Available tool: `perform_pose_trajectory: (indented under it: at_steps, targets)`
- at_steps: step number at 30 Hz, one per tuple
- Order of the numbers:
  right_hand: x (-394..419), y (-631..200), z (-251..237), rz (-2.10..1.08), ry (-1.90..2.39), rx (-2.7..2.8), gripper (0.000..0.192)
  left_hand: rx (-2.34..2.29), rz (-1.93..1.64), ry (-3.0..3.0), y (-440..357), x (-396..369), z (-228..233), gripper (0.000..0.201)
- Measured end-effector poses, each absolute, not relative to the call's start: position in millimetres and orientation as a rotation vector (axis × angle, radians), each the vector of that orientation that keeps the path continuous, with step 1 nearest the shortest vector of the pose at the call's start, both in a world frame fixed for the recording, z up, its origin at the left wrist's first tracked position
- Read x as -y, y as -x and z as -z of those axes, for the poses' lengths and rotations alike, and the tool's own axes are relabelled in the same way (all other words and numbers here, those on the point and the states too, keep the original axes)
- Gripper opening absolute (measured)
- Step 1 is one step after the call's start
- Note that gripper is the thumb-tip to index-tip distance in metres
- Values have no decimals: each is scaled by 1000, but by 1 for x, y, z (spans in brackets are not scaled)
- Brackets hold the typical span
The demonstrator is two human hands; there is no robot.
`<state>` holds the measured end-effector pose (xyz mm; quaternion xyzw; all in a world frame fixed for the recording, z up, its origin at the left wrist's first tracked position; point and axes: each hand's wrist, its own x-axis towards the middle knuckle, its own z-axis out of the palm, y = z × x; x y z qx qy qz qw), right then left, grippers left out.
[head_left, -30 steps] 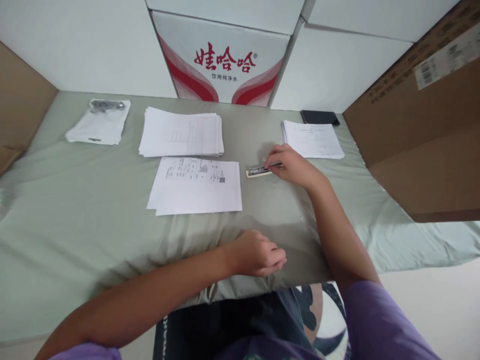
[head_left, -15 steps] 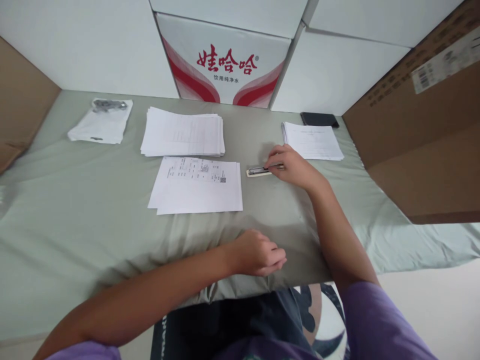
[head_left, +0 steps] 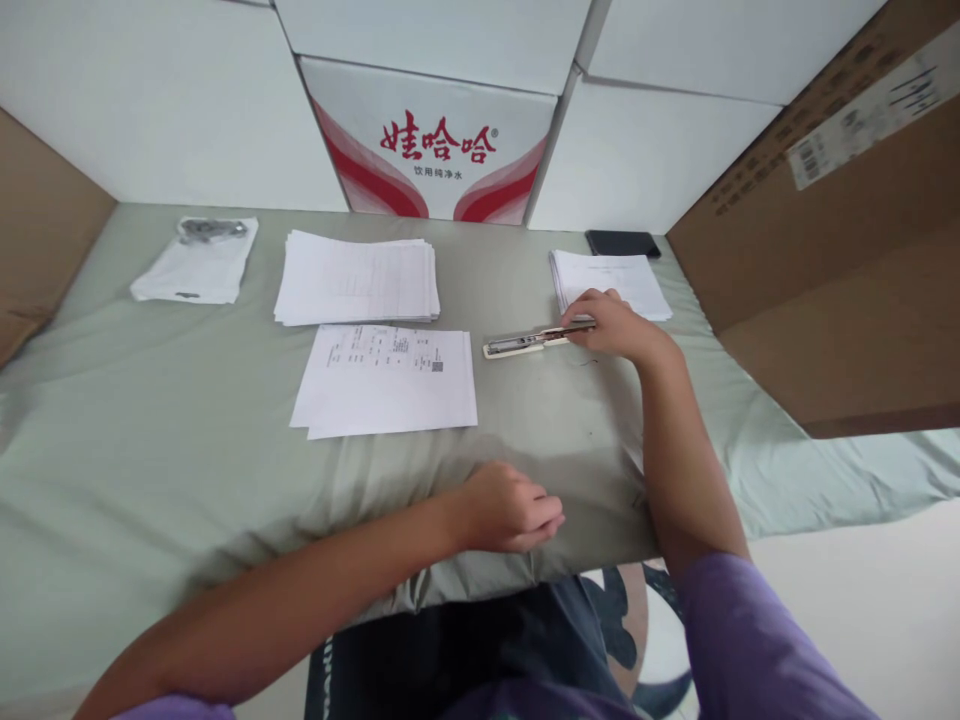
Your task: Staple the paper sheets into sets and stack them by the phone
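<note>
Here, in the head view, the right hand lies flat-ish on the green cloth, and its fingertips pinch the right end of a long thin tool. The tool lies flat on the cloth, pointing left, just to the right of the sheet. What kind of tool it is, I cannot tell.

The left hand rests near the front edge of the cloth. It is curled into a loose fist and holds nothing that shows.

The sheet is white with small print and a little square code at its top right. It lies in the middle of the cloth, between the two hands. Just behind it sits a thick stack of paper. A smaller pile of paper is just behind the right hand, and a black phone lies behind that pile. A white bag lies far off to the left.

A box with red letters stands at the back. Brown cardboard leans on the right.
</note>
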<state>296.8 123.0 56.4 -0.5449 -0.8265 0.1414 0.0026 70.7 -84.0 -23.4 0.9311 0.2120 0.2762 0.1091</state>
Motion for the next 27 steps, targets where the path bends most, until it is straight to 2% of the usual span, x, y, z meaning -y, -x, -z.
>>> perform_pose_trajectory:
  at_steps: [4,10,15,20,24,27]
  targets:
    - [-125,-304,-56,-390,1813,2546,19,-617,-838,-2739,-71,84,22,33]
    - [-132,-319,-45,-333,1752,2507,12,-619,-821,-2736,-71,83,19,32]
    - [-132,-323,-45,-473,1772,2574,25,-620,-826,-2736,-70,82,20,31]
    - [-132,-325,-50,-618,1742,2597,22,-633,-801,-2717,-70,85,21,33]
    - [-134,-328,-57,-855,1734,2502,22,-867,-838,-2581,-59,64,8,32]
    - [-134,-329,-62,-848,1712,2469,21,-1332,-829,-2420,-43,23,-2,16]
